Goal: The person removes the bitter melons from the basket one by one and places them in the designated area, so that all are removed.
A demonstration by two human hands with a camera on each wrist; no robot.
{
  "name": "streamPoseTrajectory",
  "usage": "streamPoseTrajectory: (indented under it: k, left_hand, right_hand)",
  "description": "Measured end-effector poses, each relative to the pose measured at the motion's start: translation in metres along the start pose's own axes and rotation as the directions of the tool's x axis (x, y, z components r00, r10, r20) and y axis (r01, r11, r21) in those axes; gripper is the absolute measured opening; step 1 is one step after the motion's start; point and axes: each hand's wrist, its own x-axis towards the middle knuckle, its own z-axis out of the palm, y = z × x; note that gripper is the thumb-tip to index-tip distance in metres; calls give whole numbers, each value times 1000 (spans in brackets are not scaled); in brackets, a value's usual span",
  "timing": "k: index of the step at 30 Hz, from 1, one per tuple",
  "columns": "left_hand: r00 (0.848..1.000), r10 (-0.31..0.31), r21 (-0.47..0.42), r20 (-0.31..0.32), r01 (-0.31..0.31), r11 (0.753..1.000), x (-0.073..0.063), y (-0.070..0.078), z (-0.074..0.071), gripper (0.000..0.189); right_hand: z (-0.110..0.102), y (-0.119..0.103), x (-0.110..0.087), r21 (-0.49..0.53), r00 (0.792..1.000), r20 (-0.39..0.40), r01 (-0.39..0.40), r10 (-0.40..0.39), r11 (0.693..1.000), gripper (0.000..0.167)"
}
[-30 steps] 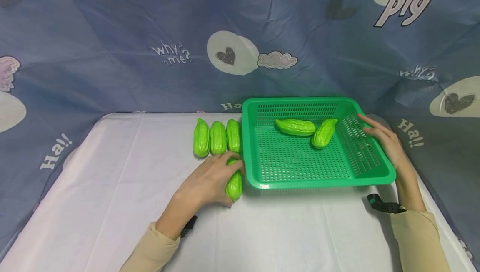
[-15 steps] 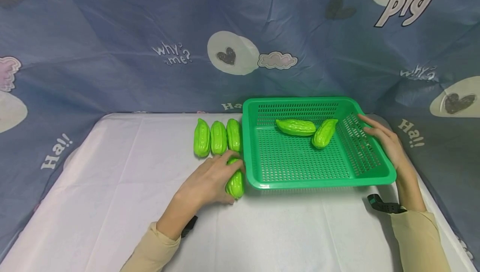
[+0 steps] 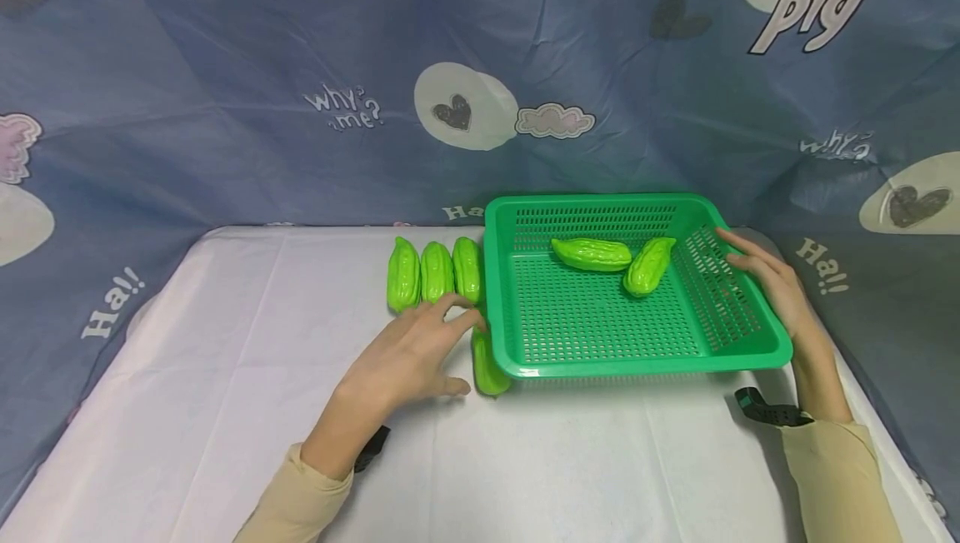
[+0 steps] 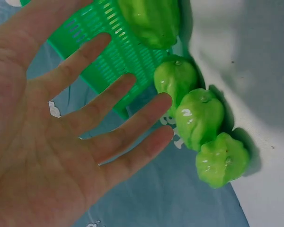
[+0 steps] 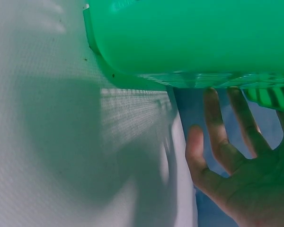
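Note:
A glossy green ridged bitter melon (image 3: pixel 490 370) lies on the white table against the front left corner of the green basket (image 3: pixel 645 370). Beside it is my left hand (image 3: pixel 405 356), its thumb and fingers spread apart with nothing held. In the left wrist view the palm of the left hand (image 4: pixel 52 142) faces that bitter melon (image 4: pixel 154 21), fingers extended. Three more bitter melons (image 3: pixel 437 275) lie side by side behind the left hand. My right hand (image 3: pixel 780 297) rests its straight fingers against the basket's right side; the right wrist view shows the fingertips touching under the rim.
Inside the basket lie two bitter melons, one crosswise (image 3: pixel 592 254) and one slanted (image 3: pixel 649 266). A blue printed cloth (image 3: pixel 300 151) hangs behind the white-covered table (image 3: pixel 225 410). Each wrist bears a dark strap (image 3: pixel 772 408).
The left hand has let go of the front bitter melon and drawn slightly left, its fingers opening. That bitter melon has shifted right against the basket. The right hand has stayed put.

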Motion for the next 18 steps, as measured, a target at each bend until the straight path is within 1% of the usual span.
streamPoseTrajectory:
  k: [2, 5, 8, 9, 15, 18]
  left_hand:
    - [1000, 9, 5, -15, -9, 1000, -1, 0, -2, 69]
    - [998, 34, 4, -45, -34, 999, -1, 1, -2, 65]
    - [997, 55, 2, -57, -55, 999, -1, 1, 1, 63]
    - [997, 61, 1, -57, -61, 998, 0, 1, 3, 64]
    - [997, 78, 3, -21, -78, 997, 5, 2, 16, 72]
    - [996, 84, 19, -18, -84, 996, 7, 3, 23, 75]
  right_hand:
    - [0, 0, 0, -3, 1000, 0, 1, -1, 1000, 53]
    - [0, 0, 0, 24, 1000, 2, -2, 2, 1000, 52]
    - [0, 0, 0, 5, 1000, 0, 7, -7, 1000, 52]
    - [0, 0, 0, 14, 1000, 0, 4, -4, 1000, 52]
    - [0, -1, 0, -65, 1000, 2, 18, -18, 998, 53]
    - [0, -1, 0, -76, 1000, 1, 29, -29, 997, 53]
